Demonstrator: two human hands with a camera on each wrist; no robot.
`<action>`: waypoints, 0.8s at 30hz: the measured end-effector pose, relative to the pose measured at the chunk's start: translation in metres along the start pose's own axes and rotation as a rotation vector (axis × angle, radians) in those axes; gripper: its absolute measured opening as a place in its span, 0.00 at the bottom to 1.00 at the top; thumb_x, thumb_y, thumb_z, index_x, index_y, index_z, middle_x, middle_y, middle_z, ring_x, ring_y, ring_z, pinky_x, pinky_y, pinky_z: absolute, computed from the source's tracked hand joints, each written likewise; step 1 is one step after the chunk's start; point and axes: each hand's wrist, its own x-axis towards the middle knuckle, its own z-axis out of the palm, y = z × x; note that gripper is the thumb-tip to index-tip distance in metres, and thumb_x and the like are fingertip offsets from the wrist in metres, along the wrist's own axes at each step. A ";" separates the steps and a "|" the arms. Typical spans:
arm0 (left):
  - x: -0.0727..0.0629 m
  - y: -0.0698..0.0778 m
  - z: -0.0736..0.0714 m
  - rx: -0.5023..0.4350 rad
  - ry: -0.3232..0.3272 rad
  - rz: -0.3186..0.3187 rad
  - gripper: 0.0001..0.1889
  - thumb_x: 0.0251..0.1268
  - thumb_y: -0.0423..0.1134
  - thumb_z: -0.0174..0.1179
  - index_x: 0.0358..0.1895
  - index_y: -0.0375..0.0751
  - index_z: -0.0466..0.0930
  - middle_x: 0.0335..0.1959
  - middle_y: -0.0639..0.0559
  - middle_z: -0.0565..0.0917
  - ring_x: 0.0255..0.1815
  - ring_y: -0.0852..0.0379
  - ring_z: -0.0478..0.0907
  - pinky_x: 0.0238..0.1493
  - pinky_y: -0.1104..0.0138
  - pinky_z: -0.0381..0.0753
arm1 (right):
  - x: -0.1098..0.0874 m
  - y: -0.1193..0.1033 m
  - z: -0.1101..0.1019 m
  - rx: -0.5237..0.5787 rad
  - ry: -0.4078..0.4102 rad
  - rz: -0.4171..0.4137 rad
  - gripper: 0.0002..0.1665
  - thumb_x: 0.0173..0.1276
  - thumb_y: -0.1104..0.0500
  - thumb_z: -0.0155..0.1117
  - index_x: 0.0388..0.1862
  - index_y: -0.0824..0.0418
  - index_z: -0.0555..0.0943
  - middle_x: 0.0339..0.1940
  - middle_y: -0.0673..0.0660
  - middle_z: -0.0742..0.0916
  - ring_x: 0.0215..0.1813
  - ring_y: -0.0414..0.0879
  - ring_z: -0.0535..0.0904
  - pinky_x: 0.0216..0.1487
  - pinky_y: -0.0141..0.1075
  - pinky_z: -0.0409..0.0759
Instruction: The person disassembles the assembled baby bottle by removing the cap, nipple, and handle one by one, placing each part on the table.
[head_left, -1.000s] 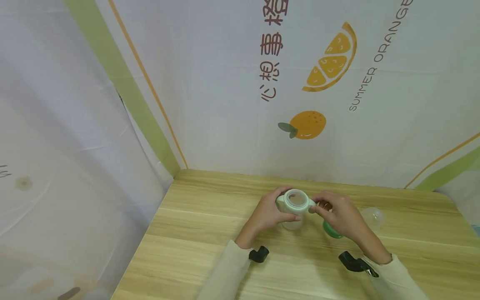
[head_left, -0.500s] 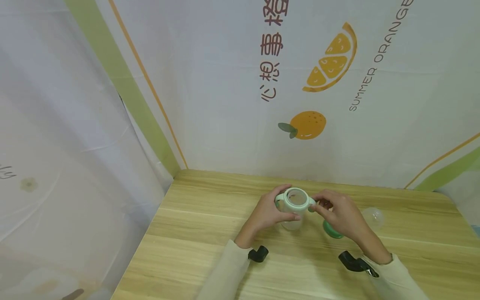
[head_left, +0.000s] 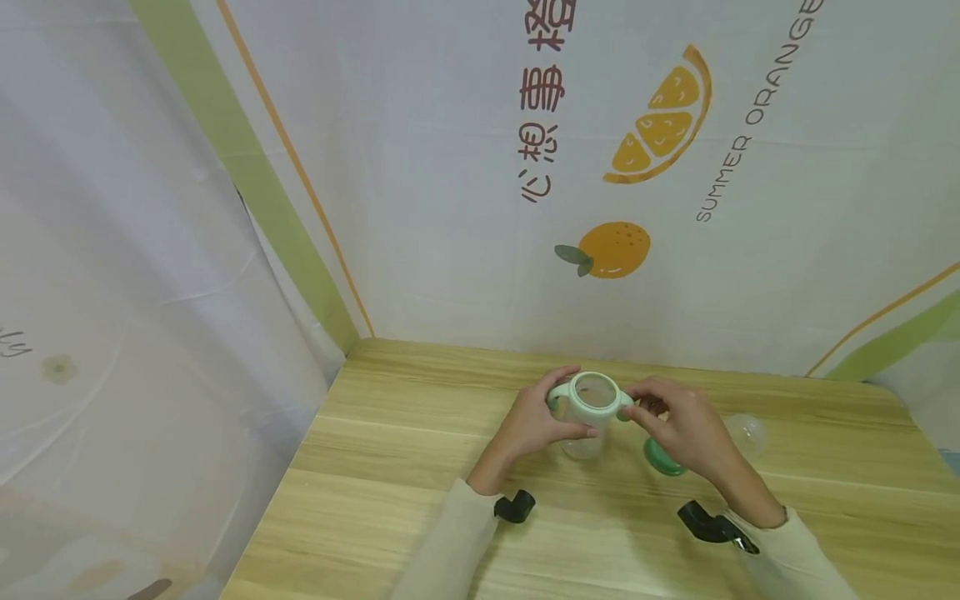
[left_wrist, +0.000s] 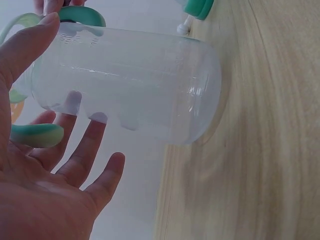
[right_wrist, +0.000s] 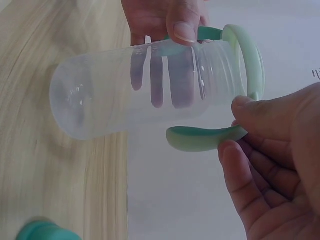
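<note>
A clear baby bottle [left_wrist: 135, 82] stands upright on the wooden table in the head view. My left hand [head_left: 534, 421] holds it near the top, thumb on one side and fingers on the other. Around the bottle's open neck sits a pale green ring with two handles [head_left: 597, 411], slightly tilted. With thumb and fingers, my right hand [head_left: 678, 421] pinches the ring beside its right handle [right_wrist: 202, 139]. The left handle [left_wrist: 37, 135] lies inside my left hand's grasp, apart from the palm. Whether the bottle's base touches the table is hard to tell.
Partly behind my right hand lies a green lid [head_left: 663, 458]. To its right rests a clear dome cover [head_left: 748, 435]. A white-tipped straw end [left_wrist: 184, 27] shows by the green piece in the left wrist view. A printed white curtain [head_left: 450, 208] hangs behind the table.
The handled ring has risen slightly and tilted on the bottle's neck, its left handle showing more. Both hands keep nearly the same places.
</note>
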 end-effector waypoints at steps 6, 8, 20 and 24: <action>0.000 -0.001 0.001 -0.016 -0.003 0.000 0.50 0.58 0.35 0.86 0.84 0.41 0.69 0.76 0.49 0.80 0.71 0.51 0.77 0.72 0.56 0.77 | -0.002 -0.001 -0.005 -0.006 0.012 0.029 0.14 0.66 0.70 0.82 0.48 0.61 0.91 0.38 0.46 0.92 0.34 0.36 0.86 0.36 0.36 0.86; 0.000 -0.001 0.001 -0.024 -0.004 -0.003 0.50 0.58 0.35 0.86 0.84 0.41 0.69 0.76 0.49 0.80 0.72 0.51 0.78 0.72 0.55 0.77 | -0.003 -0.002 -0.006 -0.004 0.020 0.033 0.14 0.66 0.70 0.82 0.48 0.60 0.91 0.39 0.47 0.92 0.34 0.37 0.87 0.35 0.35 0.86; 0.000 -0.002 0.002 -0.058 0.009 -0.014 0.45 0.59 0.35 0.86 0.80 0.47 0.74 0.70 0.54 0.84 0.71 0.49 0.79 0.74 0.37 0.73 | -0.007 -0.002 -0.009 0.032 0.092 0.036 0.15 0.66 0.72 0.81 0.48 0.57 0.92 0.37 0.43 0.91 0.34 0.35 0.85 0.34 0.32 0.84; 0.001 -0.002 0.002 -0.058 0.008 -0.012 0.42 0.59 0.36 0.86 0.78 0.49 0.77 0.69 0.56 0.85 0.72 0.50 0.79 0.74 0.38 0.74 | -0.008 -0.003 -0.010 0.045 0.118 0.058 0.15 0.66 0.72 0.81 0.48 0.57 0.92 0.36 0.44 0.91 0.34 0.35 0.85 0.37 0.27 0.83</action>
